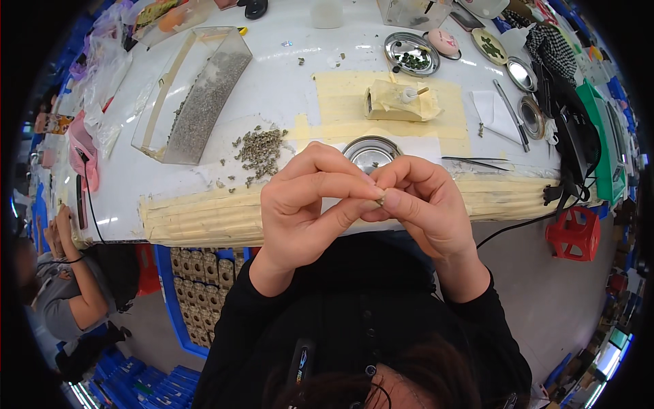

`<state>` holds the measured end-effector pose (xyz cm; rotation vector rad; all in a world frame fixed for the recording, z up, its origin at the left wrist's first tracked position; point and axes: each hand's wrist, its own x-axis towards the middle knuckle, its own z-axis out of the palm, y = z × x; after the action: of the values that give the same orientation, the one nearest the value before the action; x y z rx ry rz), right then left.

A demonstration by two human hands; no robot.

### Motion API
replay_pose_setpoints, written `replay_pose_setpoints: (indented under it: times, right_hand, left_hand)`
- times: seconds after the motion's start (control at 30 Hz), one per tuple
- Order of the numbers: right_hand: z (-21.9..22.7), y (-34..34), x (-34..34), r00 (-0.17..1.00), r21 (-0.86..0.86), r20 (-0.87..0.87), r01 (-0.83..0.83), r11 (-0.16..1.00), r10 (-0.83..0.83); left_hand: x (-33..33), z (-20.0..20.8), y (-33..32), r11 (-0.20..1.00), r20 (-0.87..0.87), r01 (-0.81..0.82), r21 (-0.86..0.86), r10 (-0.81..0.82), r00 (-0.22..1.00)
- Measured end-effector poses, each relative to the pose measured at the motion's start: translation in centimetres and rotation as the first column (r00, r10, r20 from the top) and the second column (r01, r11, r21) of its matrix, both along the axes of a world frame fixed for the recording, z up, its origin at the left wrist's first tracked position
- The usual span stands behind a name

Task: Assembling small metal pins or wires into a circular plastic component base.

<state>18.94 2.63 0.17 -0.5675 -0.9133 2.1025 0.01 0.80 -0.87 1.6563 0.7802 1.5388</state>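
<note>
My left hand (303, 204) and my right hand (429, 204) meet over the table's front edge, thumbs and fingertips pinched together. Between them is a tiny greyish part (380, 200), mostly covered by the fingertips; its exact kind is too small to tell. Just beyond my hands, a round metal dish (395, 146) is partly hidden by them. To the left lies a loose pile of small grey-brown parts (262, 151). Farther back, a tape-wrapped block (388, 109) has a small white-topped piece on it. A pair of dark tweezers (477, 161) lies to the right of the dish.
A clear plastic box (151, 129) of small grey parts stands back left. At the back right is a metal plate (430, 67) with dark green pieces. A blue crate (178, 320) of parts sits below left, a red stool (573, 235) right. Another person's arm (87, 293) shows far left.
</note>
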Motion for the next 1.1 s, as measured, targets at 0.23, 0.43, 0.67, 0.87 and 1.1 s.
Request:
replay_pose_setpoints:
  times: [0.23, 0.43, 0.67, 0.87, 1.1]
  right_hand:
    - [0.0, -0.4, -0.7, 0.993, 0.122, 0.01, 0.113, 0.986, -0.115]
    - [-0.3, -0.7, -1.0, 0.973, 0.266, 0.056, 0.2, 0.943, -0.222]
    - [0.2, -0.4, -0.4, 0.994, 0.095, 0.08, 0.068, 0.993, -0.076]
    - [0.1, -0.7, -0.7, 0.99, 0.124, 0.035, 0.128, 0.984, -0.133]
    - [-0.2, -1.0, -1.1, 0.971, 0.274, 0.014, 0.226, 0.935, -0.238]
  left_hand:
    - [0.6, 0.3, -0.1, 0.931, -0.203, -0.274, 0.242, 0.325, 0.924]
    - [1.0, 0.5, -0.5, 0.851, -0.276, -0.364, 0.379, 0.479, 0.833]
    - [0.1, 0.2, -0.1, 0.974, -0.164, -0.161, 0.16, 0.187, 0.969]
    - [0.6, 0.1, -0.2, 0.921, -0.213, -0.299, 0.249, 0.353, 0.911]
    - [1.0, 0.5, -0.5, 0.831, -0.295, -0.369, 0.416, 0.507, 0.81]
